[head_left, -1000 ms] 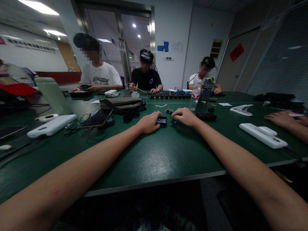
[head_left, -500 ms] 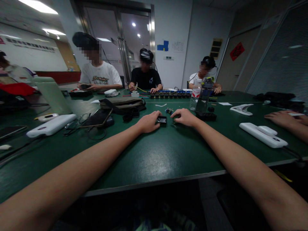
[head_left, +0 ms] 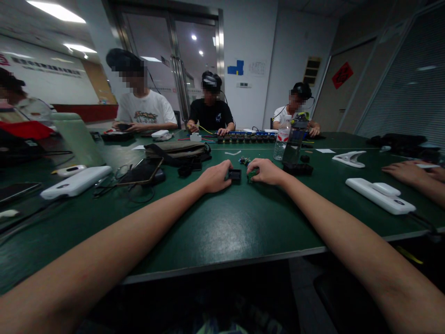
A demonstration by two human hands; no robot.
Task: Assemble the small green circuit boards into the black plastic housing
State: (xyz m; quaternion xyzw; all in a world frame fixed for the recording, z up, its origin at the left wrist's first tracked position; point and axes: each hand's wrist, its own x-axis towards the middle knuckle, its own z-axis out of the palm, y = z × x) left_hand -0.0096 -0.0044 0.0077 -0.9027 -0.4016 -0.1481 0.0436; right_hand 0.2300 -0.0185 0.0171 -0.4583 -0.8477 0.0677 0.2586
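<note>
My left hand (head_left: 218, 176) is closed on the left side of a small black open-topped box (head_left: 235, 175), which rests on the green table. A short gap to the right, my right hand (head_left: 267, 172) pinches a small green circuit board (head_left: 251, 175) between thumb and fingers. The board is tilted up beside the box and apart from it. Just behind my right fingertips lies a small bunch of wired parts (head_left: 244, 160), too small to make out fully.
On my left are a phone (head_left: 141, 170), a white power bank (head_left: 76, 182) and a pale green bottle (head_left: 77, 139). A grey bag (head_left: 177, 150) lies ahead. Rightward are a clear bottle (head_left: 281, 141), black box (head_left: 298, 168) and white device (head_left: 378, 195). A co-worker's hand (head_left: 405, 172) is far right.
My right hand has brought the circuit board upright into clearer view near the box. The inside of the box now looks dark, where something light showed before. My left hand has hardly moved.
</note>
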